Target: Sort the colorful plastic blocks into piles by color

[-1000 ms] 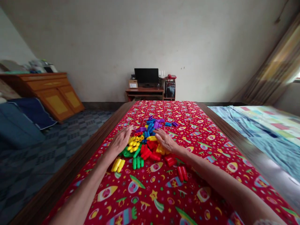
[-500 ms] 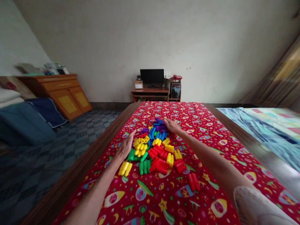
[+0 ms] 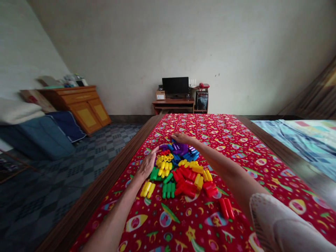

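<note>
Plastic building blocks shaped like joined tubes lie in a loose pile on a red patterned tablecloth (image 3: 210,227). My left hand (image 3: 147,164) rests along the pile's left side with fingers extended, beside yellow blocks (image 3: 165,167) and green blocks (image 3: 168,190). Over the far edge reaches my right hand (image 3: 181,137), fingers stretched out flat, against purple blocks (image 3: 180,148). Blue blocks (image 3: 194,154) sit just nearer. Red blocks (image 3: 186,185) spread across the near middle. One red block (image 3: 226,208) lies apart at the near right, and a yellow block (image 3: 147,189) at the near left.
Beyond the long table stands a desk (image 3: 173,102) with a monitor (image 3: 175,86) and a red telephone (image 3: 204,85). A wooden cabinet (image 3: 84,108) is at the left. To the right lies a bed (image 3: 296,140) with a patterned sheet.
My right hand has moved left around the far end of the pile, pressing the blue and purple blocks closer together. My left hand stays at the left side. The view has turned slightly left.
</note>
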